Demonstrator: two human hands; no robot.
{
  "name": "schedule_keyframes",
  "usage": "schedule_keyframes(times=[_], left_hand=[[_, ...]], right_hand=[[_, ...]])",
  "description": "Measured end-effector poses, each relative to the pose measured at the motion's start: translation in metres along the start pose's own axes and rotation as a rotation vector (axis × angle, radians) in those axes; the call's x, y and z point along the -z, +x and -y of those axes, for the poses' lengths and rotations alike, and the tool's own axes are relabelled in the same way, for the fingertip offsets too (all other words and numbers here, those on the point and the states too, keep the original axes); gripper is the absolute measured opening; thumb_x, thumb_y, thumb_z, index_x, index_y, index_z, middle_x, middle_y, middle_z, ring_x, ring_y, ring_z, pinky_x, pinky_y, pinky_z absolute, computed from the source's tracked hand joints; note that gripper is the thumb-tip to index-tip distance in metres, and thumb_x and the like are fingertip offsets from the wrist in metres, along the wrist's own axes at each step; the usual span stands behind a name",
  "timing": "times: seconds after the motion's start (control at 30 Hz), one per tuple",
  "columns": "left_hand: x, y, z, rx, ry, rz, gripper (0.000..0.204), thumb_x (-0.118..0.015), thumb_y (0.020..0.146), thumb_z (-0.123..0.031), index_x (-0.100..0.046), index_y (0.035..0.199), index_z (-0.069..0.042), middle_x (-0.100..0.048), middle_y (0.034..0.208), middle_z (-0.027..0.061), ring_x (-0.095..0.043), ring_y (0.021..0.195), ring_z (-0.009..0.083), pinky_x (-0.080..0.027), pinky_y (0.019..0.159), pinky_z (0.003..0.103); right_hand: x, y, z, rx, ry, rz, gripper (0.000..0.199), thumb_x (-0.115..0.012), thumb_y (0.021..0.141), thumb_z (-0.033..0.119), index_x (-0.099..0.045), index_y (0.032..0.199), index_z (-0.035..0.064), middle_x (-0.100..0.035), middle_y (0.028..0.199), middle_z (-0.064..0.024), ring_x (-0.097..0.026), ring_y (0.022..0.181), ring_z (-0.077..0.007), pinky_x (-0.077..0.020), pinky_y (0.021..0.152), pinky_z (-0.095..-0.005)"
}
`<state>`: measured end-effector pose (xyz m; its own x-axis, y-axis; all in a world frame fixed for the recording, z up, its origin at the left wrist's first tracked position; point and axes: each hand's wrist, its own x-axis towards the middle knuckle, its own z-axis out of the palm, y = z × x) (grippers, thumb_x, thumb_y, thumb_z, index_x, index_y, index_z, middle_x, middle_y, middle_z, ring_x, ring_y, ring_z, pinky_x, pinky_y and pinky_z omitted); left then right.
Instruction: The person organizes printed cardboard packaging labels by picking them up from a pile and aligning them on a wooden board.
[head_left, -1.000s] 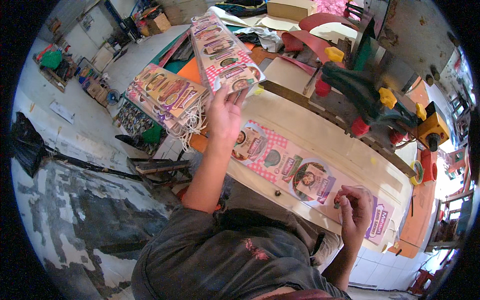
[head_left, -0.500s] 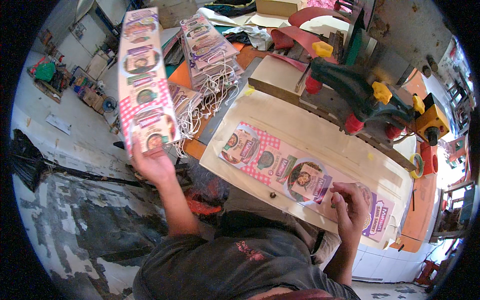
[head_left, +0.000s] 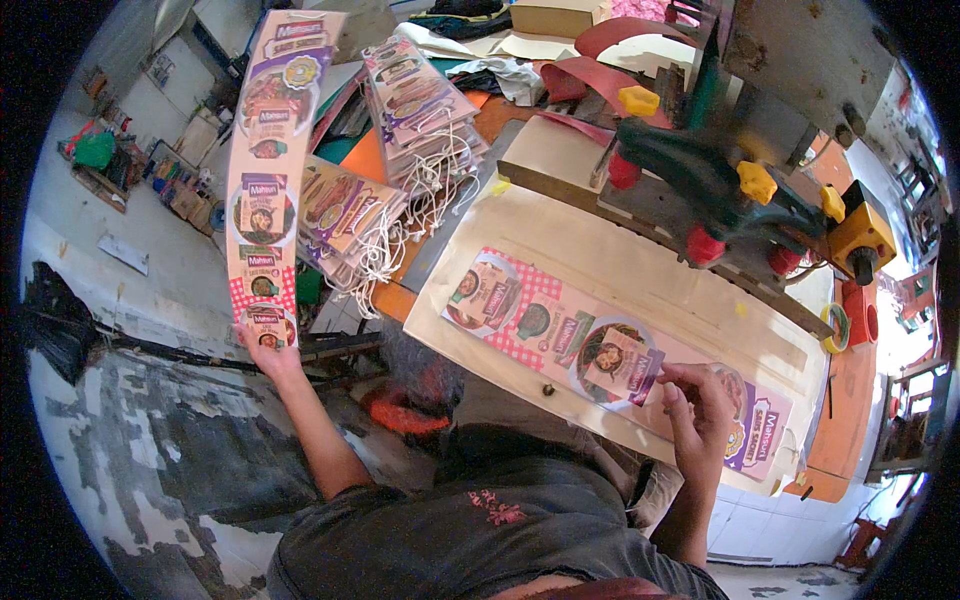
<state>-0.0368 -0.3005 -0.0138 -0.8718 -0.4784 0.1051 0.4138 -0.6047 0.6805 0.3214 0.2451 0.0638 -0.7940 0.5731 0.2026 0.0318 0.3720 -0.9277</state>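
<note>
My left hand (head_left: 270,352) grips the lower end of a long printed cardboard strip (head_left: 264,200) showing food pictures and a red checked pattern. The strip stands up at the left, clear of the board. A similar printed strip (head_left: 545,310) lies slantwise on the cream board (head_left: 620,255). Over its right half is my right hand (head_left: 700,405), its fingers curled toward the thumb. Whether anything small is between those fingertips is hidden.
Stacks of printed strips (head_left: 420,90) with white cords (head_left: 375,250) lie at the far left of the orange table (head_left: 835,440). Behind the board stands a machine with a dark green clamp arm (head_left: 680,170), yellow knobs (head_left: 757,182) and red feet (head_left: 706,245). Tape rolls (head_left: 834,328) sit at right.
My left hand has moved left and slightly down with its strip, which now shows its full face and uncovers more of the stack. My right hand has barely moved.
</note>
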Motion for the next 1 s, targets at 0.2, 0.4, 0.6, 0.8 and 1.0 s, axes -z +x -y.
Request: schedule_keyframes(times=[0.2,0.4,0.6,0.8,1.0], left_hand=[[0.007,-0.023,-0.002,0.134,0.15,-0.038,0.042,-0.058,0.104,-0.046,-0.061,0.129,-0.013,-0.069,0.118,0.0037,-0.066,0.103,0.0197,-0.057,0.084,0.041],[0.043,-0.012,-0.012,0.187,0.146,0.306,0.029,-0.054,0.108,-0.039,-0.06,0.113,-0.011,-0.065,0.097,0.0019,-0.065,0.083,0.0172,-0.054,0.073,0.031],[0.025,-0.013,0.003,0.208,0.306,0.283,0.019,-0.063,0.104,-0.03,-0.06,0.103,-0.011,-0.065,0.089,0.0013,-0.065,0.078,0.0155,-0.055,0.068,0.032],[-0.08,-0.066,0.004,0.226,0.424,0.529,0.027,-0.062,0.104,-0.034,-0.062,0.106,-0.007,-0.067,0.093,0.0027,-0.066,0.083,0.0161,-0.055,0.079,0.033],[-0.097,-0.078,0.019,0.245,0.319,0.43,0.04,-0.053,0.105,-0.05,-0.061,0.104,-0.011,-0.07,0.087,0.0082,-0.071,0.072,0.0241,-0.061,0.069,0.04]], right_hand=[[0.003,0.002,0.004,0.006,0.006,-0.009,0.016,-0.067,0.092,0.002,-0.071,0.107,0.0003,-0.071,0.096,-0.0104,-0.065,0.086,-0.0192,-0.0498,0.078,-0.0298],[0.008,0.005,0.011,0.109,0.005,0.066,0.03,-0.056,0.106,0.023,-0.069,0.114,-0.0031,-0.068,0.104,-0.0118,-0.064,0.09,-0.0192,-0.052,0.079,-0.0297],[0.016,0.0,-0.001,0.199,0.459,0.162,0.074,-0.05,0.101,0.064,-0.064,0.125,-0.0048,-0.066,0.125,-0.0216,-0.064,0.11,-0.0316,-0.0526,0.094,-0.0451],[0.065,-0.06,-0.104,-0.018,0.552,-0.1,0.075,-0.064,0.093,0.064,-0.059,0.131,-0.0012,-0.066,0.125,-0.0155,-0.063,0.118,-0.0312,-0.0508,0.104,-0.0489],[0.121,-0.056,-0.117,0.188,-0.114,-0.267,0.049,-0.07,0.099,0.026,-0.056,0.139,0.002,-0.063,0.129,-0.0122,-0.063,0.118,-0.031,-0.0499,0.103,-0.0427]])
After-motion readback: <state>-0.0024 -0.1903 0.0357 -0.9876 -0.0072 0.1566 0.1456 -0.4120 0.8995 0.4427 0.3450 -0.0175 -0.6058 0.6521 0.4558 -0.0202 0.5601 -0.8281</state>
